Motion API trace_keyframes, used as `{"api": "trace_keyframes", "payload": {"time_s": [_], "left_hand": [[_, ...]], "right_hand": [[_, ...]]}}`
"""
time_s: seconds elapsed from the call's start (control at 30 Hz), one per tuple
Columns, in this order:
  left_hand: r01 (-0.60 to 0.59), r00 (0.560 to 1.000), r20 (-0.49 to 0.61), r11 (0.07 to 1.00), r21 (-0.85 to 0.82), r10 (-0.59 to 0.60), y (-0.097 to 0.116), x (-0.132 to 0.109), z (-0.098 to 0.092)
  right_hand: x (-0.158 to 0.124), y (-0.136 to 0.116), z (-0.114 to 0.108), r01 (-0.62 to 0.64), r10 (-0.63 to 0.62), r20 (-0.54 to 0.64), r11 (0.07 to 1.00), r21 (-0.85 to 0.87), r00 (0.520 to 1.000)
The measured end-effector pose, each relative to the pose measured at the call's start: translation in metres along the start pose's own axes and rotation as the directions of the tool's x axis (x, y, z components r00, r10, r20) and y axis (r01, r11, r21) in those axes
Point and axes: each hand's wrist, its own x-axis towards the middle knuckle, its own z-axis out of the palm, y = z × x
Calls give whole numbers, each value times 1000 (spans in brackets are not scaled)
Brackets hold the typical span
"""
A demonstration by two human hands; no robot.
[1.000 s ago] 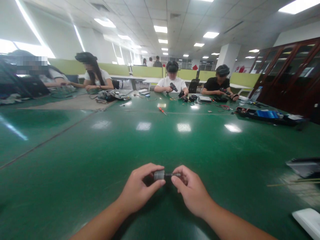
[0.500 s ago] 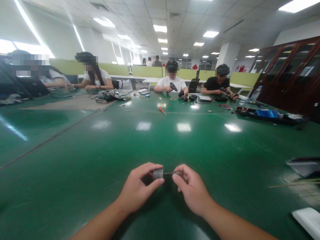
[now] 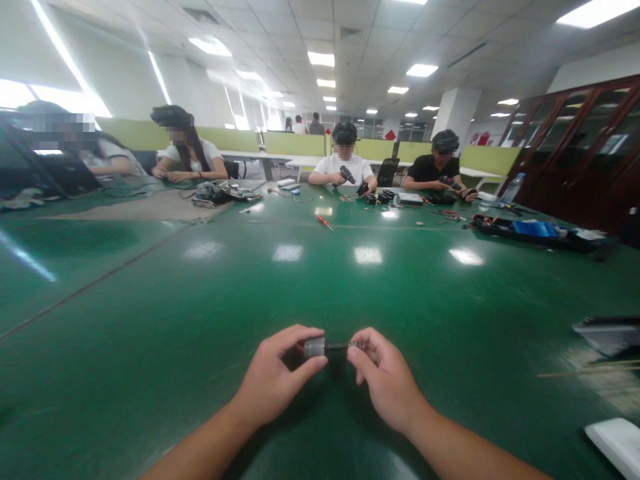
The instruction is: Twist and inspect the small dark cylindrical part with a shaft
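Observation:
Between thumb and fingers, my left hand [image 3: 270, 377] grips a small grey metal cylinder [image 3: 315, 347], lying on its side. A thin dark shaft [image 3: 337, 346] runs from the cylinder's right end toward my other hand. My right hand [image 3: 385, 373] pinches the far end of this shaft, where the surface looks ridged. Both hands are low in the middle of the view, over the green table [image 3: 210, 313]. My fingers partly hide both ends of the piece, and its exact kind is unclear.
An orange-handled screwdriver [image 3: 325, 222] lies farther off. At right are a grey metal part [image 3: 607, 333], thin sticks [image 3: 580, 372] and a white object [image 3: 615, 437]. A long black tray-like piece [image 3: 530, 230] sits back right. Several people work across the table, one holding a power drill [image 3: 347, 175].
My right hand has shifted slightly right along the shaft, and the gap between my hands is a little wider. The cylinder has moved barely left in my left hand.

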Motion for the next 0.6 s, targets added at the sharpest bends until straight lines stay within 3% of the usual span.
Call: {"api": "trace_keyframes", "payload": {"time_s": [0.6], "left_hand": [[50,999,-1,999,-11,-50,-2,0,0]], "right_hand": [[1,2,-1,8,-7,-21,999,35,1000]]}}
